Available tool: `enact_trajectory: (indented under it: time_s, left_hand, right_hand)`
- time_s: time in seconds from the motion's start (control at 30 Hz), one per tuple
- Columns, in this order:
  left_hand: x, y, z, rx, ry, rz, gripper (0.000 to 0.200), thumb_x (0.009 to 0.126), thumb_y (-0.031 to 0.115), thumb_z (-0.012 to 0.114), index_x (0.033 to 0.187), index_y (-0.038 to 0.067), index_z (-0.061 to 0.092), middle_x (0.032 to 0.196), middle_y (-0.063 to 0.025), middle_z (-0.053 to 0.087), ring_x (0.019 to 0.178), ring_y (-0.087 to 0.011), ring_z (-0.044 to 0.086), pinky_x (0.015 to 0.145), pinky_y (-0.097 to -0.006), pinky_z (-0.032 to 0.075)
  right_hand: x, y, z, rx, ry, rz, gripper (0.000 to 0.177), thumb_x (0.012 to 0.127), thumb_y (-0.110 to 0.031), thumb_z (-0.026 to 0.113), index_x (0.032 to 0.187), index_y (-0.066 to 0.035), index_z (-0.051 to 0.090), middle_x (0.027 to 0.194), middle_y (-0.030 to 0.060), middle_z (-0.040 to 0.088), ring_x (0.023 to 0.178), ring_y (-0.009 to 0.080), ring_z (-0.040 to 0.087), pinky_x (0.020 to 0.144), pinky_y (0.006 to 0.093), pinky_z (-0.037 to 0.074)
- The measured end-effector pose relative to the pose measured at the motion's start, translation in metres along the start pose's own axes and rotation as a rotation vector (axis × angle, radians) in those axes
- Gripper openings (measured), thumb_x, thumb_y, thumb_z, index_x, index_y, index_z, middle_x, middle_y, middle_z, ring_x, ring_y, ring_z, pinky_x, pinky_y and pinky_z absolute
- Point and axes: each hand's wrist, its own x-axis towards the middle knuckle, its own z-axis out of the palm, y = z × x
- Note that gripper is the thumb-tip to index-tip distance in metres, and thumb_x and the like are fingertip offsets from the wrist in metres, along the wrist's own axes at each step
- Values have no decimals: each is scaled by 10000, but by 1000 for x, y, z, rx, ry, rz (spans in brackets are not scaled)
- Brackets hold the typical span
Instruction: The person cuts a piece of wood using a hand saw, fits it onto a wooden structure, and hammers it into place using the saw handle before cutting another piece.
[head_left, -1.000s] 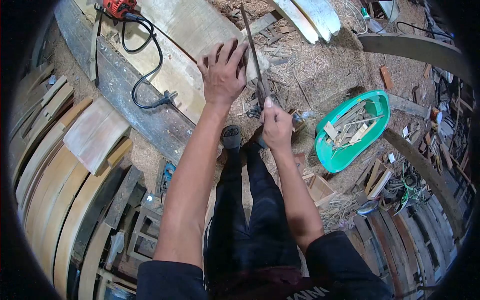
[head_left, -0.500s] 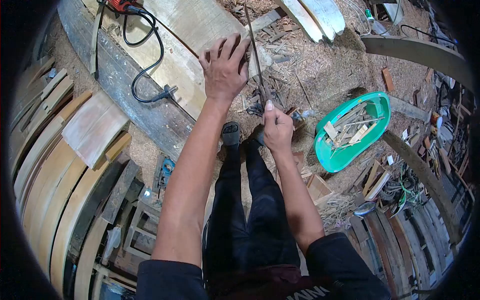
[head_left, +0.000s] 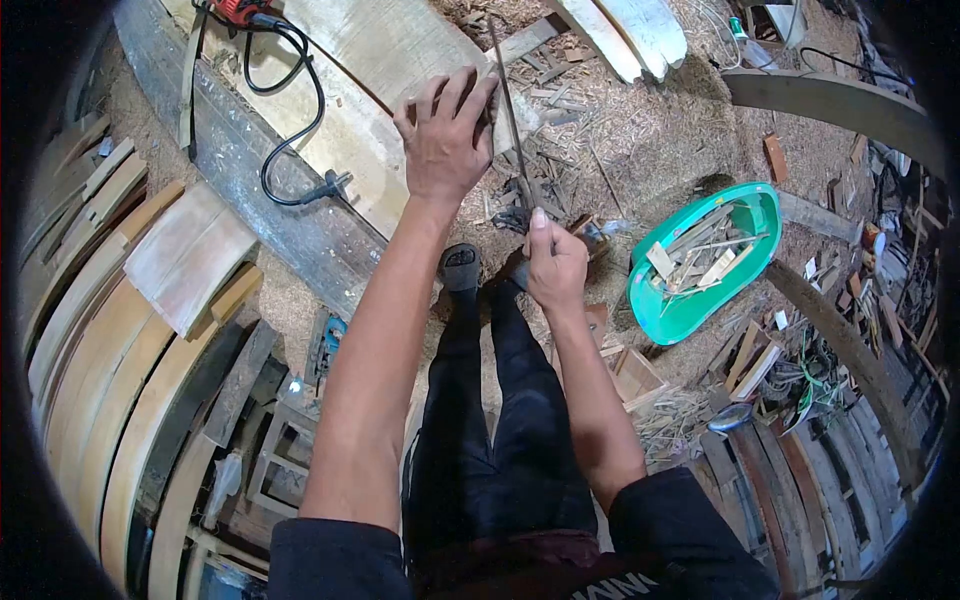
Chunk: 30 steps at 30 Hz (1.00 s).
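My left hand [head_left: 447,145] lies with spread fingers on the end of a wide pale board [head_left: 385,45], pressing on its right edge. My right hand [head_left: 555,262] is closed around the lower end of a long thin dark blade, seemingly a saw [head_left: 510,105], its thumb lying along the top. The blade points away from me and runs beside the board's end, close to my left fingertips. Its handle is mostly hidden in my right fist.
A red power tool [head_left: 240,10] with a black cord and plug [head_left: 330,187] rests at the upper left. A green tub [head_left: 660,325] of wood scraps stands at the right. Curved planks [head_left: 130,400] are stacked at the left. Shavings cover the floor.
The blade and my right hand have shifted very slightly, and my left hand has moved a little to the left. Both keep their hold.
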Motion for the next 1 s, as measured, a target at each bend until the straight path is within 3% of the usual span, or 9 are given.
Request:
enact_trajectory:
  time_s: [0.67,0.7,0.9,1.0]
  left_hand:
    - [-1,0,-1,1,2,10,576,793,202,688,1352,244,557,1379,17,521,1283,-208,431,1088,-480,242]
    - [-1,0,0,1,-1,9,575,793,203,688,1351,242,557,1380,17,520,1284,-208,431,1088,-480,242]
    - [0,0,1,21,20,25,558,796,210,686,1340,230,565,1374,11,525,1279,-211,436,1080,-476,249]
    - [-2,-2,1,25,21,24,540,805,219,683,1333,227,570,1366,4,532,1269,-213,446,1074,-472,252]
  right_hand:
    - [7,1,1,-7,-25,12,506,1018,-370,536,660,-12,527,567,-39,408,566,57,377,501,281,331]
    - [5,-10,2,57,-16,45,521,1033,-331,510,606,-39,455,565,-38,412,566,62,368,518,280,306]
    - [5,-7,4,-40,29,-46,508,1011,-368,545,665,5,525,562,-2,401,562,76,385,501,301,342]
    - [11,-6,2,-42,29,15,504,1011,-353,545,666,14,516,563,6,380,569,78,377,503,307,339]
